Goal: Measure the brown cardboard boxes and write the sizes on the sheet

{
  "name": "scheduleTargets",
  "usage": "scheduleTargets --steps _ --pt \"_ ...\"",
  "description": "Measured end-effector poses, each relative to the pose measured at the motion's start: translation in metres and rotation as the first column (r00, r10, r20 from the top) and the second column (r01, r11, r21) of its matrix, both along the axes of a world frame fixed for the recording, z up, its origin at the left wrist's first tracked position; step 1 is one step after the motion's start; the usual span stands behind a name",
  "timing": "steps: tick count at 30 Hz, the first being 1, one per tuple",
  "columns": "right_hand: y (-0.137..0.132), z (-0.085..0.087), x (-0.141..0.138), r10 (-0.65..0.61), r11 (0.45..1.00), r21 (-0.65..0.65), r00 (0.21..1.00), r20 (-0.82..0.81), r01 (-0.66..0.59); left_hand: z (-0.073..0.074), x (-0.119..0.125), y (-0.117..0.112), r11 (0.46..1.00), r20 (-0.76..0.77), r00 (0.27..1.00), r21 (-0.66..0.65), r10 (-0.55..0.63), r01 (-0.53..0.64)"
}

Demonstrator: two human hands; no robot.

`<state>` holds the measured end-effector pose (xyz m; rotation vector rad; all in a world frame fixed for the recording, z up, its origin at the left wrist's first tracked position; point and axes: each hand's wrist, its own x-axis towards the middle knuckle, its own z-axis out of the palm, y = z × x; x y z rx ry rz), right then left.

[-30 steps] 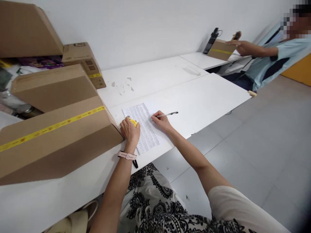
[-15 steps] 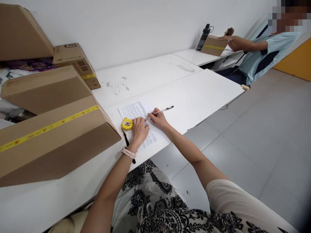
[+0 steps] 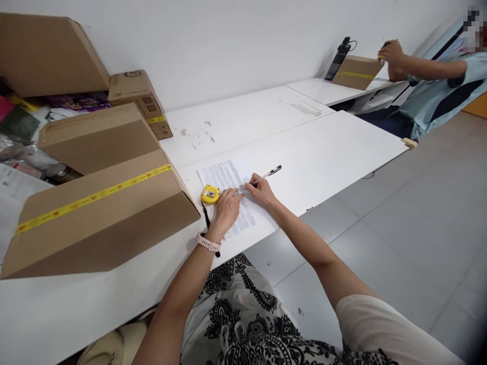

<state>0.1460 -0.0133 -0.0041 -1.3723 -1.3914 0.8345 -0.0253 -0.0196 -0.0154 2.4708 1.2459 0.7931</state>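
Note:
A printed sheet of paper covered in rows of small text lies on the white table in front of me. My left hand rests flat on it, fingers stretched out. Right beside those fingers sits a yellow tape measure, its black strap running under my wrist. A pen with a clear barrel and dark end is pinched in my right hand, its tip down at the sheet close to my left fingertips.
Cardboard boxes with yellow tape stand at left, the nearest box close to my left arm. A smaller box is against the wall. Far right, a co-worker sits by a taped box and a dark bottle.
My view has turned slightly left, so the scene appears further right. Both my hands stay at the paper with the pen still held. The co-worker's hand has come off the top of their box.

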Motion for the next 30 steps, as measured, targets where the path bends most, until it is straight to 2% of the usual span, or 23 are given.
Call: scheduleTargets --steps 20,30 --pt "0.0032 -0.0079 0.0004 0.058 0.998 0.005 0.997 0.053 -0.058 0.0056 0.0012 -0.0039 1.0 -0.124 0.992 0.016 0.008 -0.006" --pt "0.0045 -0.0086 0.0009 0.035 0.999 -0.004 0.996 0.083 -0.035 0.007 -0.0001 -0.0044 1.0 -0.137 0.991 0.007 -0.004 0.005"
